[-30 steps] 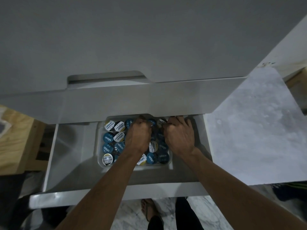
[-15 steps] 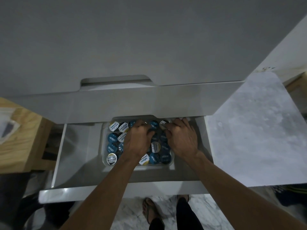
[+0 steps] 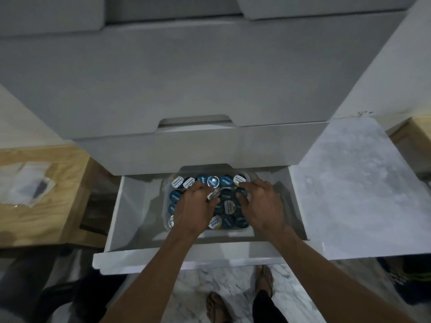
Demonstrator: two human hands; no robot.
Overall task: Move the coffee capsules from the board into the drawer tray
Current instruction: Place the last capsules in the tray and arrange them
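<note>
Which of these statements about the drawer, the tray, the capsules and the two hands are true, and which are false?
1. The white drawer is pulled open. True.
2. The clear plastic tray holds round capsules with blue and white lids. True.
3. The left hand rests on the wooden board. False: it is over the tray, pinching a white-lidded capsule.
4. The right hand grips the drawer front. False: its fingers reach among the capsules.
5. The tray is nearly empty. False: capsules fill it in rows.

One clear tray (image 3: 253, 177) in one open drawer (image 3: 130, 206); two hands over it, left hand (image 3: 193, 207), right hand (image 3: 263, 206). Capsules (image 3: 213, 181) visible: about sixteen lids, mostly blue, about six white; others hidden under the hands.
</note>
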